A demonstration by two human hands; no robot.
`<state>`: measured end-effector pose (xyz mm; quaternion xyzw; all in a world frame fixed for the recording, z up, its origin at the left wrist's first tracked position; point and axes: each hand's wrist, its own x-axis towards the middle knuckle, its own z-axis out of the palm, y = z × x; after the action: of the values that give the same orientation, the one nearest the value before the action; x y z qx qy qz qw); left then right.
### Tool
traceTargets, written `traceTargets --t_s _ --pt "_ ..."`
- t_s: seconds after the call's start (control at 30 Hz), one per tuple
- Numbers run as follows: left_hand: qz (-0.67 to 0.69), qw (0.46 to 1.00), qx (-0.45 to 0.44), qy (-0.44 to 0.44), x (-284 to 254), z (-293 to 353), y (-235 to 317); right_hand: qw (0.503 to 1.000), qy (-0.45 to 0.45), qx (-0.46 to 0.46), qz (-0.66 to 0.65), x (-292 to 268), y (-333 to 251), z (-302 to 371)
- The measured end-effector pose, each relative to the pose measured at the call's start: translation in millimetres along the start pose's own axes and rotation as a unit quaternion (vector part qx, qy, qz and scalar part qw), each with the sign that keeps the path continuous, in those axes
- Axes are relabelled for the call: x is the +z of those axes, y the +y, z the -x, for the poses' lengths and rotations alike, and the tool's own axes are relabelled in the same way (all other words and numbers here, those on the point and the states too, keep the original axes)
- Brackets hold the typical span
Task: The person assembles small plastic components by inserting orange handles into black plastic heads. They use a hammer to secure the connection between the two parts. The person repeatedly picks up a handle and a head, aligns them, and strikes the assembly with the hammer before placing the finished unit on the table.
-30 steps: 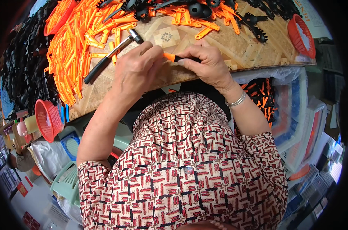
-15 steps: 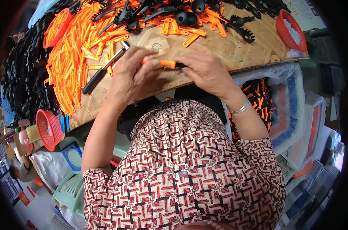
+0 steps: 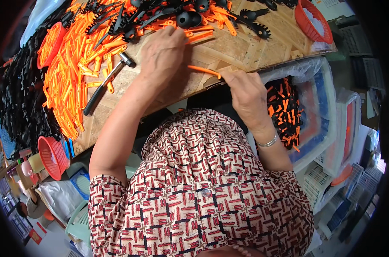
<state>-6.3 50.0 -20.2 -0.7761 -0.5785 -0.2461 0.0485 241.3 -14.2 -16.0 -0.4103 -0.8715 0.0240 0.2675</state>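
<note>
My right hand (image 3: 248, 96) is closed at the table's front edge, thumb and fingers pinching one end of an orange handle (image 3: 203, 70). The handle's other end points left over the tabletop. Whether a black part is joined to it inside the grip is hidden. Farther forward, my left hand (image 3: 162, 55) reaches to loose orange handles (image 3: 198, 37) beside a black ladle head (image 3: 189, 19). Its fingers bend down and their tips are out of sight, so a hold there cannot be made out. A hammer (image 3: 104, 83) with a black grip lies left of my left forearm.
Orange handles (image 3: 66, 94) are heaped on the left of the table, with black utensil parts (image 3: 21, 98) beyond. Red baskets (image 3: 313, 21) stand around the table's edges. To the right, below the table, a plastic-lined crate (image 3: 321, 107) contains black-and-orange pieces (image 3: 284, 113).
Both hands were together around an orange piece. The left hand has let go and moved forward to the loose handles, while the right has drawn slightly right and down, keeping the handle.
</note>
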Motion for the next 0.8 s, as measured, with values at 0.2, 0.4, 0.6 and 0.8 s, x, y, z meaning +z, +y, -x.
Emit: traceTargets --t_s 0.2,0.4,0.6,0.8 --pt "0.228 0.965 -0.117 -0.049 -43 37 -19 0.998 -0.004 -0.064 0.01 -1 -19 -10" --pt "0.104 0.995 -0.004 0.007 -47 69 -9 0.995 0.006 -0.101 -0.008 8 -10 -22" --pt "0.08 0.991 0.1 0.033 -39 86 -8 0.994 0.027 -0.093 -0.043 27 -3 -34" --pt "0.082 0.989 0.116 0.029 -42 90 -11 0.995 0.032 -0.081 -0.044 31 -3 -37"
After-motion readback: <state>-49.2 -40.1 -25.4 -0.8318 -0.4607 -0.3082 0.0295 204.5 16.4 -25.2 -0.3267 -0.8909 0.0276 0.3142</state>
